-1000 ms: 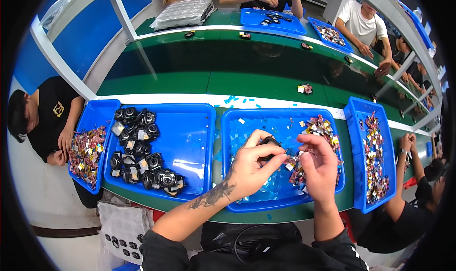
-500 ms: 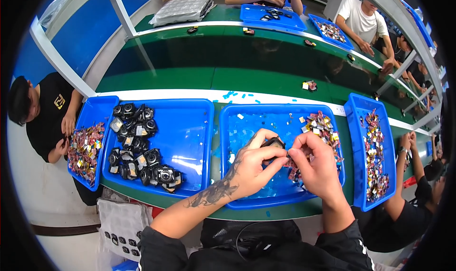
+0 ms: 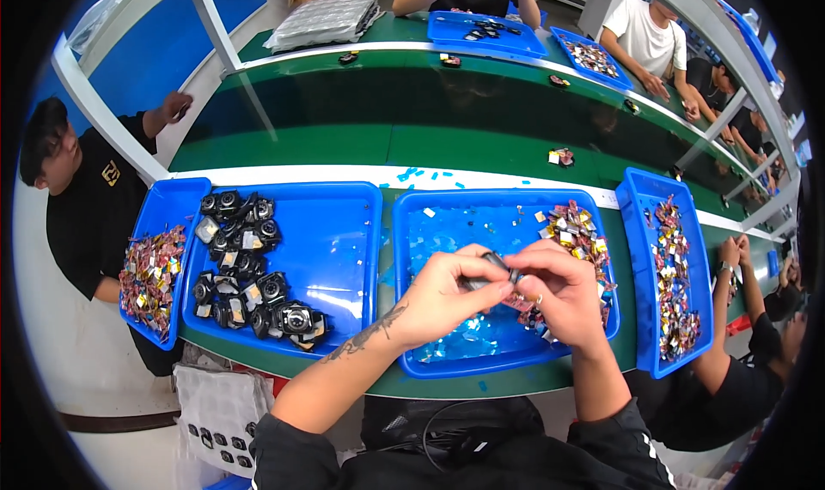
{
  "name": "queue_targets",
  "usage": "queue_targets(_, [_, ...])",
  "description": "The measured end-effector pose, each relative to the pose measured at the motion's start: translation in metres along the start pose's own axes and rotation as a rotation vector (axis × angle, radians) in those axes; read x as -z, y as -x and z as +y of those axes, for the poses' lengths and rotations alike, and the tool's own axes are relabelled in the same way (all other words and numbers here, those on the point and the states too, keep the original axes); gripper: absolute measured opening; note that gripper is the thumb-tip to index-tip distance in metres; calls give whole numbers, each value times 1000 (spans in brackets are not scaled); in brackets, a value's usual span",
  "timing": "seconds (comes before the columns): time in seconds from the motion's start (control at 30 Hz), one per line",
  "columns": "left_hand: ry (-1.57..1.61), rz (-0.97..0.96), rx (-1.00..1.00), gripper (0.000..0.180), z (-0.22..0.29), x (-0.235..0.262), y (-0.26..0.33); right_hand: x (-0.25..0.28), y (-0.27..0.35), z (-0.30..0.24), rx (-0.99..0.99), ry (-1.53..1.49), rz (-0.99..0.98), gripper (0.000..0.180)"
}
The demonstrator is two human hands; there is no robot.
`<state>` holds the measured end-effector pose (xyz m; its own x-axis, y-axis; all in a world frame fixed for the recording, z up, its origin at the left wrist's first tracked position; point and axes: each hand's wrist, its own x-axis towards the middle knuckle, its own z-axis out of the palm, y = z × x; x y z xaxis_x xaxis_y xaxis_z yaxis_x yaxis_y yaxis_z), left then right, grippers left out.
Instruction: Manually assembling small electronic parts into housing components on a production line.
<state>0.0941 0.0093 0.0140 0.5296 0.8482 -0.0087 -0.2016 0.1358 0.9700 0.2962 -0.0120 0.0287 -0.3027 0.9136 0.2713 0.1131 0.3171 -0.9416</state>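
Over a blue tray (image 3: 507, 371) my two hands meet at a small dark casing (image 3: 493, 259). My left hand (image 3: 449, 294) grips it between thumb and fingers. Closed at the casing's right end, my right hand (image 3: 563, 294) pinches there with thumb and forefinger; whatever lies between those fingertips is mostly hidden. Beneath and beside the right hand is a heap of small circuit boards (image 3: 574, 225) with pink, yellow and white parts. Bits of blue film (image 3: 460, 340) litter the tray's floor.
To the left, a blue tray (image 3: 339, 258) holds black camera-like units (image 3: 245, 254). Narrow trays of circuit boards flank both sides (image 3: 155, 280), (image 3: 679, 292). Beyond runs a green conveyor belt (image 3: 344, 138) carrying scattered boards. Co-workers sit around; one at left (image 3: 94, 198) reaches toward the belt.
My hands have rolled over the casing, which now shows a narrower side. My right fingers have shifted around its end. The co-worker at left has raised an arm toward the belt.
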Motion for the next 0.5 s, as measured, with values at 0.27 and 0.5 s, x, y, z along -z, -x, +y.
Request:
queue_targets(0.27, [-237, 201, -258, 29, -6, -7, -1, -4, 8, -14, 44, -73, 280, 11])
queue_targets(0.5, [143, 341, -186, 20, -9, -4, -8, -26, 9, -18, -142, 24, 200, 15])
